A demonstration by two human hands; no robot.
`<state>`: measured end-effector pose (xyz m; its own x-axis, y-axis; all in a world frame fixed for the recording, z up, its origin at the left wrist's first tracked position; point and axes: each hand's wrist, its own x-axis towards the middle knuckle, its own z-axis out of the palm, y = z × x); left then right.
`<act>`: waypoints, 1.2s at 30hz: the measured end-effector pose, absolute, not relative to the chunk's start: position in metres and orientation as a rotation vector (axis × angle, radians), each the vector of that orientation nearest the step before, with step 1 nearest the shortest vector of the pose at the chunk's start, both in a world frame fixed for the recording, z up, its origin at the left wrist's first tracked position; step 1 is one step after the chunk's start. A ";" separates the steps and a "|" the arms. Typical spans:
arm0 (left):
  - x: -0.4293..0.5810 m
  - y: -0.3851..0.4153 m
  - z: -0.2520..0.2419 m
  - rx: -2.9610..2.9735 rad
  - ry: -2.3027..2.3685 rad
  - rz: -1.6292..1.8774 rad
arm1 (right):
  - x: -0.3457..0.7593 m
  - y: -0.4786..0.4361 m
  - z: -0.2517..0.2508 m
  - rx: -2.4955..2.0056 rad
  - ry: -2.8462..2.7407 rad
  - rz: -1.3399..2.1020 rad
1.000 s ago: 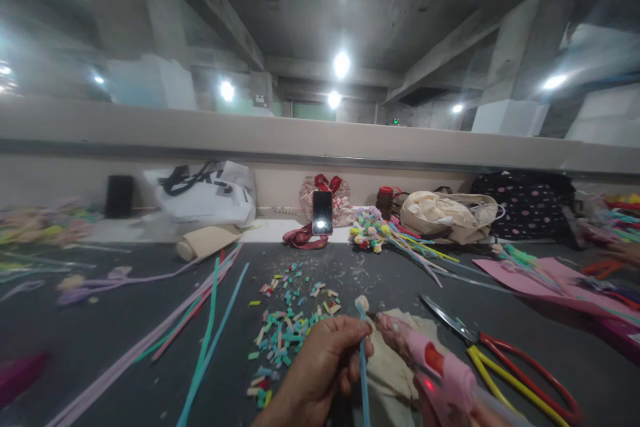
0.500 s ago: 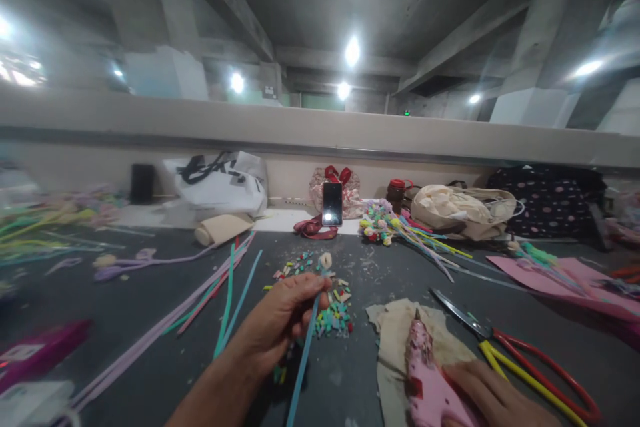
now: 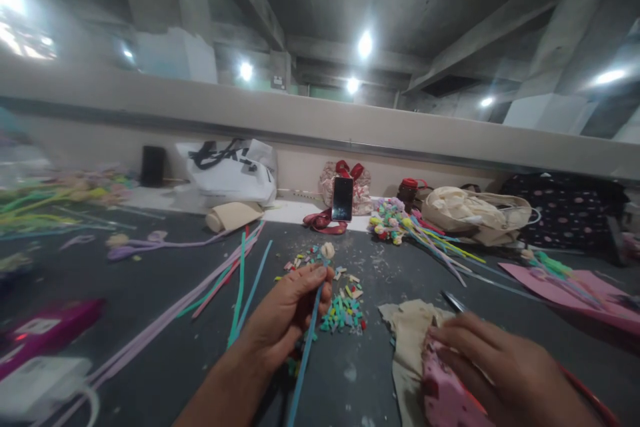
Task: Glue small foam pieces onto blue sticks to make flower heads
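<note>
Between the thumb and fingers of my left hand (image 3: 295, 303) is a thin blue pipe cleaner (image 3: 309, 343). It slants down toward the table's near edge, and a small cream bud (image 3: 327, 251) sits at its top. My right hand (image 3: 505, 360) hovers over the pink glue gun (image 3: 445, 387), its fingers stretched toward the nozzle and a little blurred. The gun lies on a crumpled beige cloth (image 3: 407, 340). Beside it, scissors (image 3: 453, 301) are mostly hidden under my right hand. Small cut colored bits (image 3: 345, 313) are scattered just beyond my left hand.
Long lilac strips (image 3: 165, 327) and green ones lie to the left. A phone (image 3: 343, 199) leans on a patterned pouch at the back. Right of it lies a bunch of colorful flowers (image 3: 390, 221). A magenta box (image 3: 50, 330) and a white adapter (image 3: 43, 387) are at near left.
My right hand has come off the glue gun's handle and moved up and forward, now covering the scissors. My left hand still holds the blue pipe cleaner. The view has shifted slightly.
</note>
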<state>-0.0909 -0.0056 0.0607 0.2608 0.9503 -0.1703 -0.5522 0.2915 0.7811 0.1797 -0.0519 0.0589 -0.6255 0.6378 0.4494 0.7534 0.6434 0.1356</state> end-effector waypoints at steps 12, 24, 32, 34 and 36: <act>-0.085 -0.004 0.053 0.756 0.756 1.091 | 0.105 0.051 0.046 -1.366 -2.765 -0.133; -0.088 -0.004 0.051 0.778 0.744 1.123 | 0.097 0.053 0.041 -1.270 -2.773 -0.052; -0.090 -0.004 0.055 0.690 0.764 1.144 | 0.087 0.042 0.041 -1.141 -2.802 0.071; -0.091 -0.004 0.057 0.685 0.765 1.149 | 0.082 0.040 0.042 -1.106 -2.833 0.081; -0.091 -0.004 0.057 0.697 0.765 1.148 | 0.078 0.039 0.042 -1.093 -2.878 0.085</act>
